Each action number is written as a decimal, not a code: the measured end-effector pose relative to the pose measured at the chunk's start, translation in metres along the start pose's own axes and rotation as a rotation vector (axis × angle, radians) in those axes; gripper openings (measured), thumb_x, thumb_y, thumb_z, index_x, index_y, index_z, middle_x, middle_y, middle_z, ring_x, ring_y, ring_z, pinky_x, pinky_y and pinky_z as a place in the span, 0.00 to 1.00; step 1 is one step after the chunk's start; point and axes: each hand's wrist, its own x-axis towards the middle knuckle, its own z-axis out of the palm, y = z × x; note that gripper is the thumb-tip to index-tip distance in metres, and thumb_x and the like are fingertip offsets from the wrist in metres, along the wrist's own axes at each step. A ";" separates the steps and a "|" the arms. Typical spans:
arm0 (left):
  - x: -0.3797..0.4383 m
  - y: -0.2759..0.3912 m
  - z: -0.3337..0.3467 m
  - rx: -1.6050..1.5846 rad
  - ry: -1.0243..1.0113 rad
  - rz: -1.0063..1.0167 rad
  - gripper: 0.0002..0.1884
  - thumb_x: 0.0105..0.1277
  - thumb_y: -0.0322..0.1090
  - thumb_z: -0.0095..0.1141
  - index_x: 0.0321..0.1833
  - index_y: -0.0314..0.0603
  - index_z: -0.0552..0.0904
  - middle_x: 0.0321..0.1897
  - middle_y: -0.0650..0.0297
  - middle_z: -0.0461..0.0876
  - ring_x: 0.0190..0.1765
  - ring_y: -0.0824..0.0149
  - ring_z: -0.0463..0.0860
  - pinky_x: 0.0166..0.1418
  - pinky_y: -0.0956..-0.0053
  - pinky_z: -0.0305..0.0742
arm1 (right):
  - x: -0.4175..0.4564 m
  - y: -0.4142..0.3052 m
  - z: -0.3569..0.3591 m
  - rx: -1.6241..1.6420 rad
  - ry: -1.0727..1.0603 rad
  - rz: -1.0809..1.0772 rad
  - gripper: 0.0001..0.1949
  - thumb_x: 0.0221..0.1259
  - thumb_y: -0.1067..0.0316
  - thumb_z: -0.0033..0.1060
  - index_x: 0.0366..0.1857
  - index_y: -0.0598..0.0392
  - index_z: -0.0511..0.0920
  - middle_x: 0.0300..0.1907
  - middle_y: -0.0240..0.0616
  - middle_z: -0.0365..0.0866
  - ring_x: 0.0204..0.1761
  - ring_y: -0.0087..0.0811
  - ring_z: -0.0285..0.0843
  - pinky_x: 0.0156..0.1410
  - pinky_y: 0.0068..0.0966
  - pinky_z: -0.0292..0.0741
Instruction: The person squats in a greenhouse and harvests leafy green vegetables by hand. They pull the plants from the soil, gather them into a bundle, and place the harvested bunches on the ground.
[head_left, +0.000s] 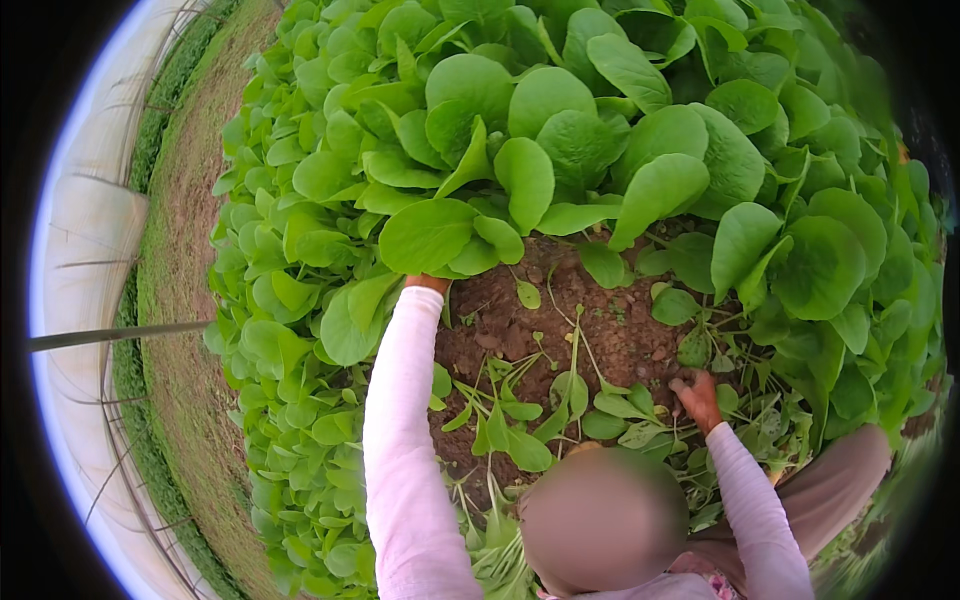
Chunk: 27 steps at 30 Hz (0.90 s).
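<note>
My left hand (427, 283) reaches into the leafy green plants (427, 236) at the near edge of the dense bed; broad leaves hide its fingers, so its grip cannot be made out. Down on the right, my right hand (696, 397) is low over the soil with its fingers curled, beside a plant with small leaves (694, 347). Whether anything is between those fingers is unclear. Between the two hands, cut or pulled greens (517, 427) lie loose on the brown soil (517, 330). More pale stems (502, 562) lie together at the bottom.
Tall broad-leaved greens (577, 142) fill the top and right. Smaller plants (300, 427) stand along the left, beside a strip of grass and soil (187, 247). A whitish plastic greenhouse wall (82, 217) with thin ribs curves past it. My bent knee (840, 469) is at the lower right.
</note>
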 end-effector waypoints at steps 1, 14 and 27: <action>-0.006 -0.001 -0.006 0.006 -0.016 0.000 0.24 0.70 0.47 0.46 0.67 0.49 0.71 0.68 0.58 0.68 0.70 0.54 0.65 0.74 0.54 0.55 | 0.000 0.001 0.003 0.012 -0.006 -0.003 0.06 0.59 0.74 0.57 0.31 0.68 0.78 0.17 0.37 0.77 0.11 0.26 0.70 0.17 0.24 0.69; -0.138 0.052 -0.096 -0.634 -0.544 -0.006 0.13 0.66 0.39 0.59 0.50 0.41 0.81 0.25 0.62 0.83 0.27 0.61 0.80 0.36 0.65 0.77 | -0.009 -0.018 -0.004 -0.205 -0.088 -0.042 0.12 0.61 0.64 0.57 0.38 0.65 0.80 0.21 0.37 0.81 0.15 0.29 0.76 0.23 0.28 0.72; -0.094 0.183 -0.152 -0.621 -0.296 0.218 0.16 0.65 0.36 0.56 0.51 0.33 0.74 0.33 0.44 0.81 0.34 0.41 0.81 0.37 0.51 0.75 | -0.035 -0.114 0.096 0.453 -0.585 -0.206 0.22 0.66 0.67 0.56 0.61 0.62 0.67 0.56 0.43 0.75 0.46 0.30 0.79 0.50 0.24 0.78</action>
